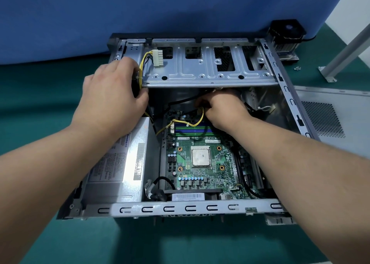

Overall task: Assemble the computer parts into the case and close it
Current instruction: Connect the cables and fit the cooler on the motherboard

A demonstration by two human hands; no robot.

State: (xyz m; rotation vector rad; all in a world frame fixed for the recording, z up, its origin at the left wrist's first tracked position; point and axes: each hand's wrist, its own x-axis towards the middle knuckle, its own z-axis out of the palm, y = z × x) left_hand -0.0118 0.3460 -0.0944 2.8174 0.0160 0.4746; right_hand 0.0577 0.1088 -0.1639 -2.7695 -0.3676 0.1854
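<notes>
Nearest, the open computer case (pixel 180 207) lies flat on the green bench (pixel 40 107), its front rail toward the person. Inside, the power supply (pixel 120 163) sits at left and the motherboard (pixel 202 163) at centre with its bare CPU (pixel 200 156) uncovered.

Beyond the memory slots, the right hand (pixel 222 107) has its grip closed on a yellow-and-black power cable (pixel 192 123) near the board's far edge; the connector itself is hidden under the fingers. The left hand (pixel 112 91) curls round the cable bundle (pixel 140 73) at the drive cage's (pixel 200 71) left end, whose white plug (pixel 158 58) hangs loose.

Farther out, the CPU cooler (pixel 286 37) waits against the blue partition and the side panel (pixel 330 113) lies to the right.

Risks, as I judge them: a plug pushed in blind may seat crooked and bend pins; the taut wires could snag the cage edge; a dragged cable might foul the exposed CPU.
</notes>
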